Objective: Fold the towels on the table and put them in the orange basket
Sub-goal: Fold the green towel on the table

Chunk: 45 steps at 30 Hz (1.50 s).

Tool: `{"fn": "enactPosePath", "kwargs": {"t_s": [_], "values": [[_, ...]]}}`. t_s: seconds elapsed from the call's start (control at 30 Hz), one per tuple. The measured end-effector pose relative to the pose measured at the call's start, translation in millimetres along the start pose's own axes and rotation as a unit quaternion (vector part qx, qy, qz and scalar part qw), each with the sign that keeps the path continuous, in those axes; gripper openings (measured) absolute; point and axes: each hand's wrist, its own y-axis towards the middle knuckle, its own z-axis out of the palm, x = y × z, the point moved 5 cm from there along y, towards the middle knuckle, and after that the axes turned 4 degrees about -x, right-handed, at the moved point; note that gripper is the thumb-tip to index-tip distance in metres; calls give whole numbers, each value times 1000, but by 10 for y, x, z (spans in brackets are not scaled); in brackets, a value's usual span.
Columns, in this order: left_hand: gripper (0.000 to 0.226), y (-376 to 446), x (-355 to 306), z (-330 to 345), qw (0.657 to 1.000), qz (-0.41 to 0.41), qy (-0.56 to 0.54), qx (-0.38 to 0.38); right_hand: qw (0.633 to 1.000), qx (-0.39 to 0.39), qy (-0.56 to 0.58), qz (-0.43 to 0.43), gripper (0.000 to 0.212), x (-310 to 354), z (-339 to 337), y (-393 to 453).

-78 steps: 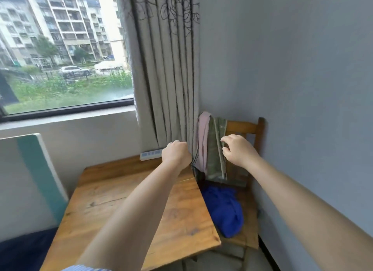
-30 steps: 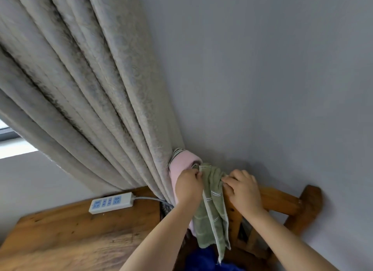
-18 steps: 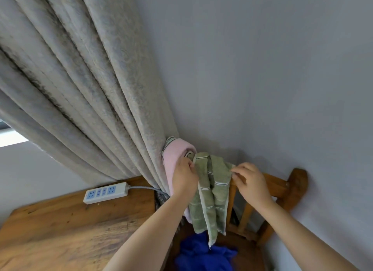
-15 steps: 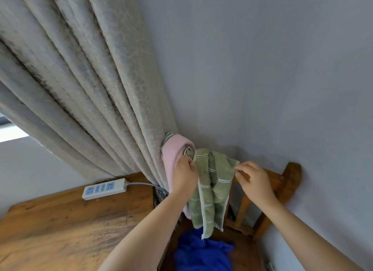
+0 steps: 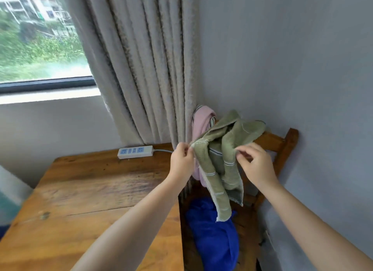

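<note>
Your left hand (image 5: 181,158) pinches a corner of the green towel (image 5: 220,161), and your right hand (image 5: 255,163) pinches its edge further right. Half a second ago the towel hung bunched over the chair back (image 5: 270,139); now you have drawn it towards you and it is starting to spread, its tail dangling over the blue cloth (image 5: 212,234) on the seat. The pink towel (image 5: 201,121) stays draped on the chair, far left of the green one. Nothing is folded yet: the desk (image 5: 96,190) to your left looks the likely place. No orange basket is in view.
</note>
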Motion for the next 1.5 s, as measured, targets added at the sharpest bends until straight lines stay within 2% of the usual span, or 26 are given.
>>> {"fn": "enactPosePath", "kwargs": {"t_s": [0.07, 0.2, 0.4, 0.6, 0.8, 0.93, 1.07, 1.2, 1.3, 1.4, 1.5], "values": [[24, -215, 63, -379, 1000, -5, -11, -20, 1000, 13, 21, -15, 14, 354, 61, -199], [36, -795, 292, -1432, 993, -8, -14, -115, 995, 73, 53, -36, 14, 1151, 369, -672], [32, -1297, 775, -2497, 979, -63, -17, -193, 984, 146, 101, 16, 19, 1829, 1035, -1062], [29, -1529, 1104, -3480, 954, -97, 27, -284, 965, 202, 163, 32, 17, 2368, 1677, -1226], [27, -1376, 1420, -4125, 940, -120, 64, -314, 953, 237, 182, 55, 15, 2651, 2344, -1175], [27, -915, 1738, -4414, 939, -153, 77, -297, 928, 269, 224, 127, 15, 2639, 2900, -1026], [31, -461, 2300, -4565, 919, -261, 74, -286, 900, 302, 230, 213, 16, 2336, 3490, -966], [30, -252, 2887, -4668, 893, -344, 90, -277, 893, 311, 179, 272, 15, 1949, 3999, -1075], [20, -212, 3309, -4734, 873, -402, 92, -259, 893, 315, 120, 299, 11, 1725, 4304, -1211], [33, -193, 3658, -4797, 857, -446, 81, -246, 885, 330, 61, 323, 9, 1570, 4508, -1380], [27, -197, 3913, -4860, 841, -478, 75, -242, 875, 318, 42, 364, 21, 1508, 4632, -1530]]}}
